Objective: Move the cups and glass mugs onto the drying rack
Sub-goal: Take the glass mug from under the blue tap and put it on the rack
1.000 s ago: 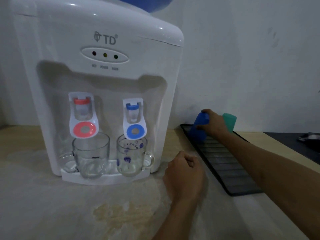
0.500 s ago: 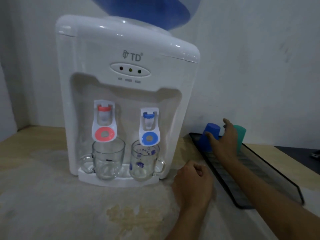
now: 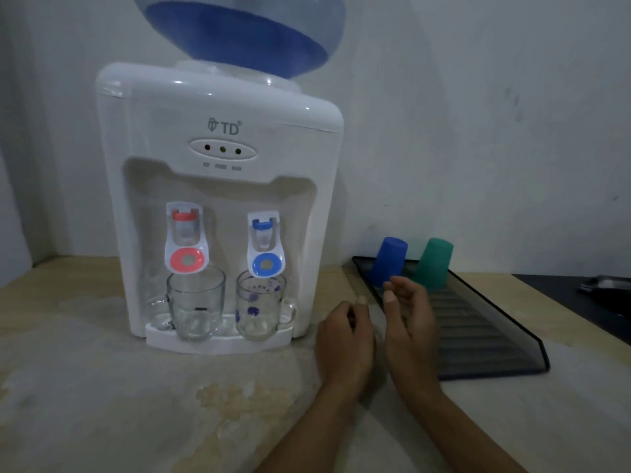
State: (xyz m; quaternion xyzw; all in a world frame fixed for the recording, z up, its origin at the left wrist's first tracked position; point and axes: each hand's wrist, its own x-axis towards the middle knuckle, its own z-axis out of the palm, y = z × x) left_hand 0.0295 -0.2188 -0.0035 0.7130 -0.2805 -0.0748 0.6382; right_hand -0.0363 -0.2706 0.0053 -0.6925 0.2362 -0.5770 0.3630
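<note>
A blue plastic cup (image 3: 389,261) and a green plastic cup (image 3: 433,262) stand upside down at the far end of the dark ribbed drying rack (image 3: 485,336). A plain glass mug (image 3: 194,302) sits under the red tap and a glass mug with blue dots (image 3: 261,305) under the blue tap, both on the dispenser's drip tray. My right hand (image 3: 408,319) hovers empty over the rack's near left edge, fingers apart, just in front of the blue cup. My left hand (image 3: 345,339) rests loosely curled on the counter beside it, holding nothing.
A white water dispenser (image 3: 218,138) with a blue bottle (image 3: 246,32) on top stands against the wall. The counter (image 3: 102,387) is pale and stained in front. A dark surface (image 3: 580,295) with a metal object lies at the far right.
My right hand let go of the blue cup on the rack and drew back toward me. The camera view shifted up and left. My left hand stayed by the dispenser.
</note>
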